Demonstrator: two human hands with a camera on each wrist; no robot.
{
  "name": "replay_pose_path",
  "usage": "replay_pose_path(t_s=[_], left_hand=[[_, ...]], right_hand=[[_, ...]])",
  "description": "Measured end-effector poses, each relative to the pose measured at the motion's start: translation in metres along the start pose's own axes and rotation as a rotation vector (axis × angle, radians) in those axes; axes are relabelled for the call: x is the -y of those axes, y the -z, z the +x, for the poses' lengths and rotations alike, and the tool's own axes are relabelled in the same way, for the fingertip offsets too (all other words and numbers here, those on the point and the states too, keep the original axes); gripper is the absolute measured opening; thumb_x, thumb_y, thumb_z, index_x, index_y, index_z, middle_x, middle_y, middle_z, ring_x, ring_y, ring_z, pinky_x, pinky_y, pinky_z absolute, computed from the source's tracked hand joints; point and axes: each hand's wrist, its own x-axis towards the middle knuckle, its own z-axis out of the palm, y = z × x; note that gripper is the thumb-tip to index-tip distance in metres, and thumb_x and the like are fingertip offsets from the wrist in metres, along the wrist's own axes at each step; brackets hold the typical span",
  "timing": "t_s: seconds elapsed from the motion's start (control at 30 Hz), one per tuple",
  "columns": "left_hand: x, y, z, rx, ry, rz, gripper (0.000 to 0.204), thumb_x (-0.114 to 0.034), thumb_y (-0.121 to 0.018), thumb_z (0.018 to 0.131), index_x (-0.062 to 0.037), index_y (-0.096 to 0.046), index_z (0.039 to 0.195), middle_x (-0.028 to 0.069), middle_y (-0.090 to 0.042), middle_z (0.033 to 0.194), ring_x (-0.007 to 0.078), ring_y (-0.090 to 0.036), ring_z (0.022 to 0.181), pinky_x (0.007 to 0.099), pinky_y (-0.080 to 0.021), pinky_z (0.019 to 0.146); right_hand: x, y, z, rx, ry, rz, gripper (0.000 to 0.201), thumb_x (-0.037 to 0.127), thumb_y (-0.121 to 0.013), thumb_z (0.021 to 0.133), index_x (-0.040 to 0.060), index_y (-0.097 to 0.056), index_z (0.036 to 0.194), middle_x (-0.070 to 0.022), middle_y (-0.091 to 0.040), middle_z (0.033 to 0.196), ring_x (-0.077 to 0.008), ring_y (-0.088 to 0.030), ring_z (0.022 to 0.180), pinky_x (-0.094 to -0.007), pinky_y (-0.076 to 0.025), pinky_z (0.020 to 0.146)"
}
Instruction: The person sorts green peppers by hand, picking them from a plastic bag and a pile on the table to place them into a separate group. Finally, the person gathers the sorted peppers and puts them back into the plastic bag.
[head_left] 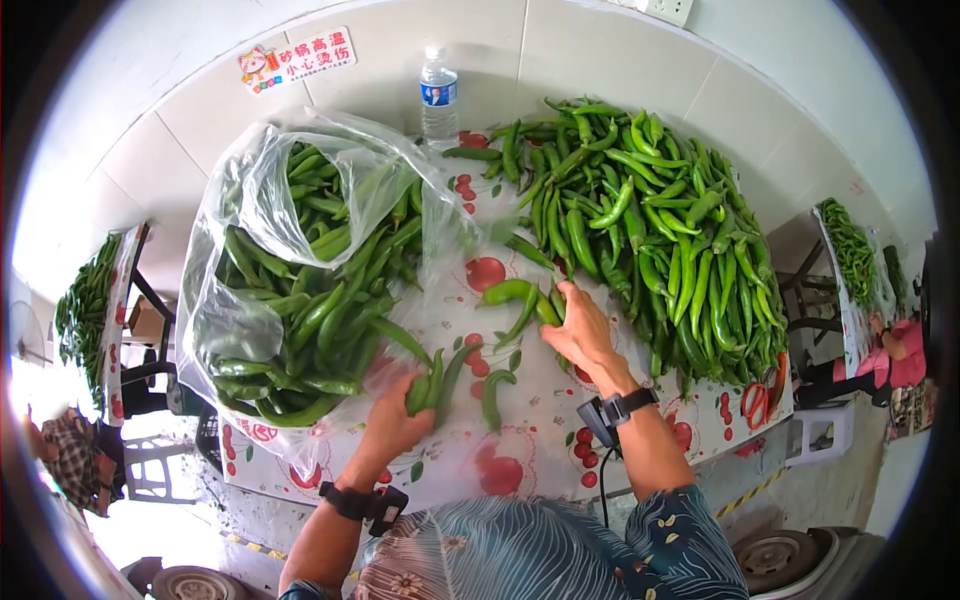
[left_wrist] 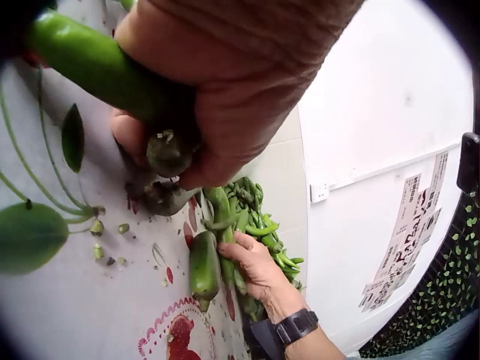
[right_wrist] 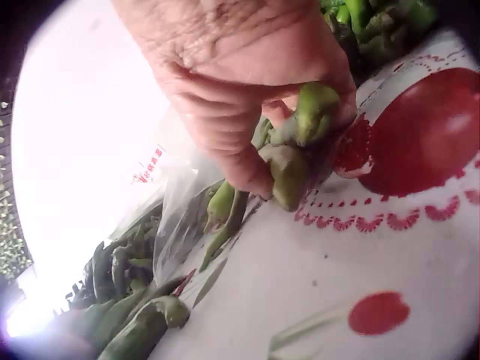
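My left hand (head_left: 395,420) grips a few long green peppers (head_left: 432,380) by their stem ends; the left wrist view shows the fingers (left_wrist: 225,112) curled round one pepper (left_wrist: 97,67) just above the cloth. My right hand (head_left: 580,330) grips several green peppers (head_left: 515,295) at the edge of the big loose pile (head_left: 640,220); in the right wrist view their stem ends (right_wrist: 296,142) sit inside the curled fingers (right_wrist: 240,112). One loose pepper (head_left: 492,395) lies on the cloth between the hands.
A clear plastic bag (head_left: 300,270) full of green peppers lies open at the left. A water bottle (head_left: 438,95) stands at the back by the tiled wall. The table (head_left: 470,460) has a white cloth printed with red fruit. Scissors (head_left: 757,400) lie at the right edge.
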Motion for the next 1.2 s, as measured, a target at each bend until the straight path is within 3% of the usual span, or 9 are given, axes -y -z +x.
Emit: replay_pose_path(t_s=[0.17,0.37,0.53,0.6,0.7,0.8,0.87,1.03,1.2], left_hand=[[0.012,0.006,0.006,0.057,0.116,-0.302,0.042,-0.013,-0.067,0.074,-0.0001,-0.056,0.113,0.0056,-0.06,0.086,0.0159,-0.056,0.073,0.0283,-0.047,0.067],[-0.044,0.018,0.008,0.172,0.189,-0.874,0.027,-0.011,-0.06,0.084,-0.002,-0.056,0.11,0.0047,-0.06,0.092,0.0118,-0.057,0.075,0.0267,-0.048,0.064],[-0.062,0.005,0.02,0.188,0.166,-1.347,0.029,-0.012,-0.056,0.093,-0.0061,-0.049,0.121,0.0084,-0.062,0.106,0.0184,-0.061,0.094,0.0325,-0.052,0.077],[-0.054,-0.007,0.026,0.265,0.042,-1.354,0.047,-0.018,-0.06,0.09,-0.0049,-0.044,0.133,0.0134,-0.053,0.129,0.0234,-0.054,0.114,0.0372,-0.045,0.097],[-0.063,0.001,0.015,0.206,-0.081,-1.171,0.053,-0.017,-0.062,0.088,-0.0029,-0.042,0.135,0.0129,-0.052,0.131,0.0223,-0.051,0.117,0.0362,-0.04,0.102],[-0.049,0.02,0.005,0.075,0.03,-1.022,0.054,-0.014,-0.061,0.086,-0.0007,-0.041,0.135,0.0117,-0.055,0.126,0.0221,-0.053,0.114,0.0336,-0.042,0.1],[-0.047,0.041,0.003,-0.076,0.106,-1.181,0.046,-0.007,-0.067,0.081,-0.0013,-0.048,0.123,0.009,-0.06,0.107,0.0205,-0.061,0.092,0.0359,-0.053,0.08],[-0.006,0.135,0.014,-0.129,0.184,-1.297,0.04,-0.024,-0.058,0.09,-0.0042,-0.049,0.124,0.013,-0.062,0.106,0.0281,-0.064,0.092,0.0491,-0.055,0.081],[-0.001,0.211,0.021,-0.232,0.293,-1.165,0.031,-0.024,-0.061,0.089,-0.0041,-0.056,0.111,0.0121,-0.065,0.093,0.0271,-0.066,0.08,0.0432,-0.057,0.072]], right_hand=[[-0.004,0.006,-0.033,-0.121,-0.191,0.444,0.067,0.017,-0.066,0.067,-0.004,-0.043,0.126,-0.016,-0.063,0.084,-0.0231,-0.064,0.076,-0.0328,-0.051,0.066],[0.005,0.031,-0.063,-0.341,-0.252,0.901,0.056,0.01,-0.071,0.069,0.0019,-0.048,0.12,-0.0046,-0.057,0.092,-0.0121,-0.055,0.074,-0.0267,-0.047,0.063],[0.051,-0.003,-0.088,-0.125,0.126,0.735,0.061,0.015,-0.071,0.071,0.0012,-0.045,0.125,-0.0036,-0.055,0.095,-0.0111,-0.053,0.08,-0.0267,-0.047,0.068],[0.094,-0.006,-0.105,0.274,0.076,1.034,0.064,0.011,-0.068,0.078,-0.0005,-0.037,0.132,-0.0103,-0.056,0.108,-0.0175,-0.058,0.089,-0.0289,-0.049,0.076],[0.105,-0.032,-0.106,0.083,0.519,0.595,0.062,0.006,-0.062,0.084,-0.002,-0.031,0.137,-0.0184,-0.056,0.113,-0.0285,-0.06,0.095,-0.0332,-0.048,0.082],[0.112,-0.034,-0.105,0.179,0.636,0.581,0.058,0.003,-0.059,0.087,-0.0027,-0.032,0.137,-0.0197,-0.057,0.109,-0.0308,-0.061,0.096,-0.034,-0.048,0.083],[0.11,-0.042,-0.103,0.226,0.69,0.599,0.054,0.002,-0.058,0.087,-0.0027,-0.034,0.136,-0.0178,-0.059,0.103,-0.0271,-0.061,0.092,-0.0325,-0.048,0.081],[0.099,-0.031,-0.096,0.409,0.31,0.796,0.044,0.005,-0.059,0.089,-0.0019,-0.043,0.13,-0.0018,-0.059,0.092,-0.0091,-0.052,0.076,-0.0244,-0.047,0.072],[0.077,-0.025,-0.095,0.412,0.17,0.884,0.041,0.008,-0.061,0.088,-0.0005,-0.046,0.126,-0.0025,-0.06,0.093,-0.0073,-0.053,0.074,-0.0229,-0.046,0.066]])
